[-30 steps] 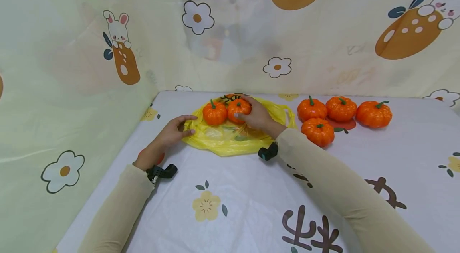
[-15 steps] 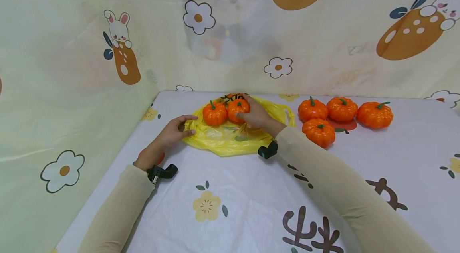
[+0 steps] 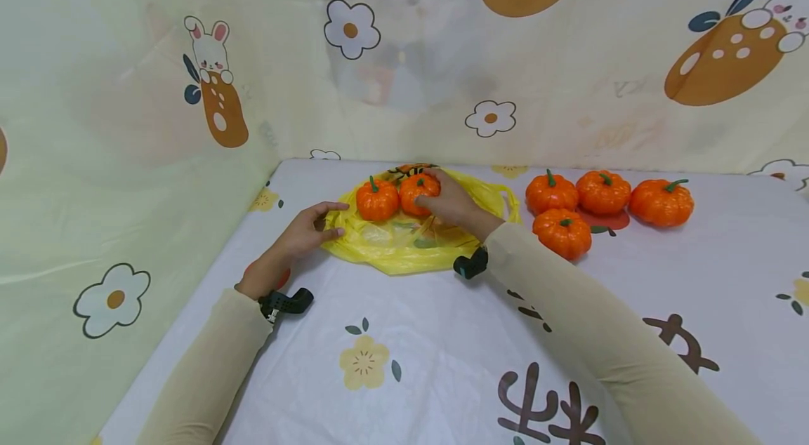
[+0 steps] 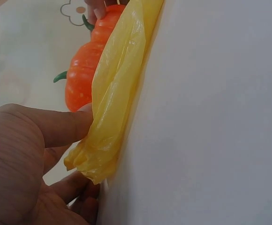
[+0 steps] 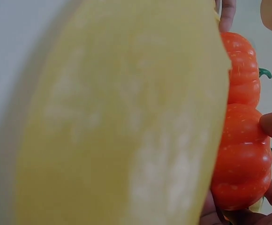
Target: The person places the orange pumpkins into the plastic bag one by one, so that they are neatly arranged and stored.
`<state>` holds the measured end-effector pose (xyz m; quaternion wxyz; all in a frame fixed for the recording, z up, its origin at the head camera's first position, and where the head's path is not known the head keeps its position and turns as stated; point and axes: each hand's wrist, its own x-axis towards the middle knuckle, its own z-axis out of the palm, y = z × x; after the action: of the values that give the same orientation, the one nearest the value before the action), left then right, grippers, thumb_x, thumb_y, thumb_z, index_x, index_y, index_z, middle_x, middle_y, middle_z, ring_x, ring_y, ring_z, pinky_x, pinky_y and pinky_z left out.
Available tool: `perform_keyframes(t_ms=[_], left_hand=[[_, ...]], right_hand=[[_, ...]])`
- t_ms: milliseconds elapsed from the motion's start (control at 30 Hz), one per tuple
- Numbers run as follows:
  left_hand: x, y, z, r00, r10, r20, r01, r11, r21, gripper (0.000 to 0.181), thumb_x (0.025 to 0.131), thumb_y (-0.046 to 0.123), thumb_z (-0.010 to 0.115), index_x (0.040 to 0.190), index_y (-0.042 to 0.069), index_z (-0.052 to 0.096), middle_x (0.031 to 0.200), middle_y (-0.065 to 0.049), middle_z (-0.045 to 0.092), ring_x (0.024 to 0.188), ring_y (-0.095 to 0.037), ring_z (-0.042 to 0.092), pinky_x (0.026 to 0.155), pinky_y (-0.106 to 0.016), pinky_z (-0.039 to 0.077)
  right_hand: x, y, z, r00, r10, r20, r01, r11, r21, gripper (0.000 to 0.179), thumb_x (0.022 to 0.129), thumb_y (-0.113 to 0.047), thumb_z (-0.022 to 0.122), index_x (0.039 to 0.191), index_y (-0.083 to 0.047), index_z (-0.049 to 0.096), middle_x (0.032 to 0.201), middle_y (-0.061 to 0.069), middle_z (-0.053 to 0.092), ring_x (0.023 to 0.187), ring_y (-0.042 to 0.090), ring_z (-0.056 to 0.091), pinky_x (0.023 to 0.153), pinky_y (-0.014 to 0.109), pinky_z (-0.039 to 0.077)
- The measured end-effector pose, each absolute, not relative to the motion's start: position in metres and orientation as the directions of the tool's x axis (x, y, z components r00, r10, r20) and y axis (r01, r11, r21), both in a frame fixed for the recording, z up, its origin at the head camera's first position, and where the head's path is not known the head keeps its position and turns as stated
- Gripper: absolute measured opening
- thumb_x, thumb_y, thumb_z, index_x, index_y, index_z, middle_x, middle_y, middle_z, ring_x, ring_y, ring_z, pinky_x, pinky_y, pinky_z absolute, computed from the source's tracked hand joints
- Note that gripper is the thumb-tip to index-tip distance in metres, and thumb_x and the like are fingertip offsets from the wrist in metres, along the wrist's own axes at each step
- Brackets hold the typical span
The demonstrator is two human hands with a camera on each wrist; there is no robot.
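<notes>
A thin yellow plastic bag (image 3: 404, 252) lies on the table, with two small orange toy pumpkins with green stems on it, side by side. The left pumpkin (image 3: 377, 200) stands untouched. My right hand (image 3: 451, 203) grips the right pumpkin (image 3: 417, 192), thumb on the near side and fingers round the back; the right wrist view shows this pumpkin (image 5: 244, 159) between thumb and fingers. My left hand (image 3: 303, 231) holds the bag's left edge; in the left wrist view the bunched bag edge (image 4: 96, 161) sits between thumb and fingers. Bag folds hide the pumpkins' lower parts in both wrist views.
Several more toy pumpkins (image 3: 562, 234) stand together on the table to the right, beyond my right forearm. A printed cloth wall (image 3: 411, 80) rises behind the table and along its left side. The tablecloth (image 3: 442, 347) is white with printed flowers and characters.
The right hand and its pumpkin shift only very slightly, staying beside the other pumpkin. The left hand stays at the bag's edge.
</notes>
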<state>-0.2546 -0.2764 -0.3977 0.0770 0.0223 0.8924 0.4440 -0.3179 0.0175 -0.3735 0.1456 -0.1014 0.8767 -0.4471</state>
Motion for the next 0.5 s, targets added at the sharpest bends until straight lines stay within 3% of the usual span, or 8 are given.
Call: perform_keyframes(t_ms=[133, 333, 500], left_hand=[[-0.2548, -0.2766, -0.3975, -0.987, 0.104, -0.123, -0.034, 0.611, 0.791, 0.048, 0.093, 0.017, 0.068, 0.139, 0.018, 0.054, 0.156, -0.01, 0.039, 0.144, -0.031, 0.033, 0.121, -0.049, 0.026], [-0.2543, -0.2756, -0.3972, -0.987, 0.101, -0.123, -0.037, 0.608, 0.793, 0.047, 0.093, 0.017, 0.068, 0.138, 0.018, 0.055, 0.155, -0.01, 0.041, 0.142, -0.031, 0.035, 0.121, -0.049, 0.026], [-0.2547, -0.276, -0.398, -0.987, 0.102, -0.123, -0.036, 0.605, 0.795, 0.048, 0.093, 0.017, 0.068, 0.139, 0.018, 0.055, 0.155, -0.009, 0.04, 0.144, -0.031, 0.034, 0.121, -0.049, 0.026]], right_hand=[[-0.3189, 0.0163, -0.3725, -0.936, -0.302, -0.18, -0.032, 0.583, -0.812, 0.076, 0.09, -0.032, 0.06, 0.156, -0.024, 0.024, 0.159, 0.014, 0.03, 0.125, 0.034, 0.046, 0.109, 0.048, 0.043], [-0.3192, 0.0144, -0.3711, -0.938, -0.3, -0.171, -0.054, 0.616, -0.786, 0.08, 0.091, -0.032, 0.057, 0.159, -0.022, 0.016, 0.164, 0.012, 0.02, 0.144, 0.033, 0.031, 0.12, 0.05, 0.028], [-0.3191, 0.0149, -0.3721, -0.943, -0.293, -0.158, -0.063, 0.623, -0.78, 0.085, 0.09, -0.032, 0.057, 0.16, -0.021, 0.01, 0.165, 0.013, 0.017, 0.148, 0.034, 0.026, 0.122, 0.049, 0.024]])
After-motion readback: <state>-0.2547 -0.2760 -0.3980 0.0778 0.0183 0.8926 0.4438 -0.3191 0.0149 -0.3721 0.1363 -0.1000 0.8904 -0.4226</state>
